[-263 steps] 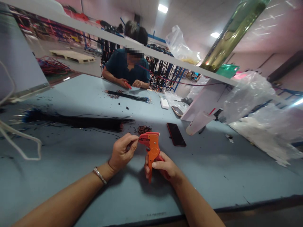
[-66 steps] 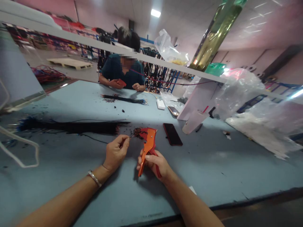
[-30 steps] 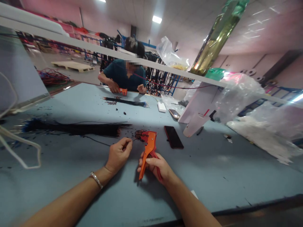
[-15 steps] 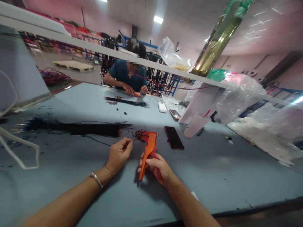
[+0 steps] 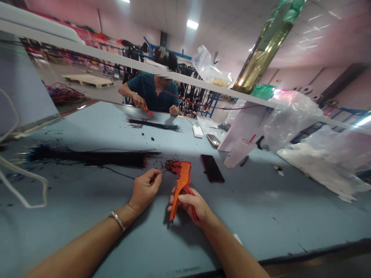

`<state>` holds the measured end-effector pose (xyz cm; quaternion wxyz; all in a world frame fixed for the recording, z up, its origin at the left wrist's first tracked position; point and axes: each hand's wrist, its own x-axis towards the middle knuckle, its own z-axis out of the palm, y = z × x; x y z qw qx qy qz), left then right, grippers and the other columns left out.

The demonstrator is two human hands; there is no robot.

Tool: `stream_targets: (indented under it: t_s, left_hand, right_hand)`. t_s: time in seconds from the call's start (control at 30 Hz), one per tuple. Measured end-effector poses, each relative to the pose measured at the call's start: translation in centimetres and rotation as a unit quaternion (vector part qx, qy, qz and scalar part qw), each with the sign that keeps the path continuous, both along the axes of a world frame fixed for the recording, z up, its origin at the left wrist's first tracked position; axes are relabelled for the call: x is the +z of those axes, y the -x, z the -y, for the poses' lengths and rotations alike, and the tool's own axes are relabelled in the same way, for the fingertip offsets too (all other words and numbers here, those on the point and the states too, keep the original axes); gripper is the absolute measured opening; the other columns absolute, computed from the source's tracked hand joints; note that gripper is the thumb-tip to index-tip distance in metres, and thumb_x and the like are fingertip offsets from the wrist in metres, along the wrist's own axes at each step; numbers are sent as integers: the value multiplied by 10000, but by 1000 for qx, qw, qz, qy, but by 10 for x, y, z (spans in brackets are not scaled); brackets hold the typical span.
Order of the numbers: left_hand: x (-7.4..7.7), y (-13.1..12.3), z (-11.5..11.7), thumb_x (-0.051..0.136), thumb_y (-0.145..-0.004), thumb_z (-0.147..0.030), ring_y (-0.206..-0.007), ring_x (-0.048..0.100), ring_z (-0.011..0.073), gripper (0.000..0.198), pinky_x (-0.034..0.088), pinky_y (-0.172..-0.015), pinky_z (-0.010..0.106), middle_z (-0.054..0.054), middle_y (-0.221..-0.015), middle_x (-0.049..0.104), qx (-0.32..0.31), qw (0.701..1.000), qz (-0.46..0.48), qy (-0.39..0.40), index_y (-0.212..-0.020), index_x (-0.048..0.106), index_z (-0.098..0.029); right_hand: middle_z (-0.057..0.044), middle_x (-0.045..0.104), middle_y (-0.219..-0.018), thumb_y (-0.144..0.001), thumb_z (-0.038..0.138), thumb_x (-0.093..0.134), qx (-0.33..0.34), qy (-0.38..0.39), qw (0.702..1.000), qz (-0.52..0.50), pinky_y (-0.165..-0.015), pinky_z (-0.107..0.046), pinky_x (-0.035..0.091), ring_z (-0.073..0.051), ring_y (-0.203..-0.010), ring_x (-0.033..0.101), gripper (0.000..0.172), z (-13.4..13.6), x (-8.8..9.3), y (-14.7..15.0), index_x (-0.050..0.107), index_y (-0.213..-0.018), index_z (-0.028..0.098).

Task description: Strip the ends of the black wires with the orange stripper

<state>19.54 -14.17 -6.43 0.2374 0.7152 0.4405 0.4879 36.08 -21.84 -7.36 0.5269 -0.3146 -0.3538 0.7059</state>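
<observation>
My right hand (image 5: 191, 202) is wrapped around the handles of an orange and red wire stripper (image 5: 183, 177), its head pointing away from me. To its left, my left hand (image 5: 147, 187) is closed in a pinch on a thin black wire (image 5: 117, 171), whose length trails off to the left and whose tip points towards the stripper's head. Beyond that hand lies a thick bundle of black wires (image 5: 101, 157) with copper-coloured ends at the right and blue ends at the left. Small black and coppery scraps (image 5: 171, 165) are heaped beside the stripper's head.
A dark phone (image 5: 213, 168) lies right of the stripper, near a white cup (image 5: 238, 153) and clear plastic bags (image 5: 327, 162). Across the table (image 5: 261, 216), a co-worker (image 5: 150, 90) sits behind a smaller wire bundle (image 5: 156, 124). A white shelf beam (image 5: 124, 61) crosses above.
Across the table, the co-worker's hand with a red-orange tool has moved left and lifted a little. My own hands and the stripper have hardly moved.
</observation>
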Motion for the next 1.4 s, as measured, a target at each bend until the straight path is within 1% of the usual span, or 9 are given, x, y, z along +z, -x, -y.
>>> stream_targets:
  t_s: [0.47,0.67,1.03,1.2,1.4]
  left_hand:
    - [1,-1,0,495,-785,-309,-480,423,83,218,354,-483,166,-42,-530,518,-8,1000,7,2,-679,618,-163]
    - [2,-1,1,494,-784,-305,-487,434,85,217,365,-493,166,-37,-538,530,-11,1000,5,3,-678,620,-163]
    - [4,0,1,494,-780,-315,-480,441,88,218,367,-486,168,-36,-537,539,-6,1000,1,7,-685,620,-166]
    - [4,-1,0,499,-778,-322,-487,445,89,219,370,-494,168,-36,-537,533,-6,1000,7,9,-682,619,-165]
    - [3,-1,0,495,-780,-315,-495,452,92,218,375,-502,175,-33,-544,543,-4,1000,10,9,-680,617,-164]
  right_hand:
    - [-61,657,-777,-723,266,673,1,-4,1000,5,-543,-316,544,-204,-634,669,295,1,-1,0,564,-953,118]
    - [-60,660,-753,-713,259,673,-2,-1,1000,8,-563,-320,542,-203,-617,669,294,1,-1,0,565,-946,115]
    - [-59,665,-778,-719,269,680,1,-3,1000,6,-602,-328,543,-195,-632,669,296,2,1,1,566,-947,118]
    - [-58,659,-782,-716,255,678,3,0,1000,4,-559,-321,541,-197,-631,663,289,2,1,1,564,-945,120]
    - [-56,658,-772,-698,245,673,-5,8,1000,7,-568,-331,543,-212,-639,671,286,2,2,1,577,-933,115]
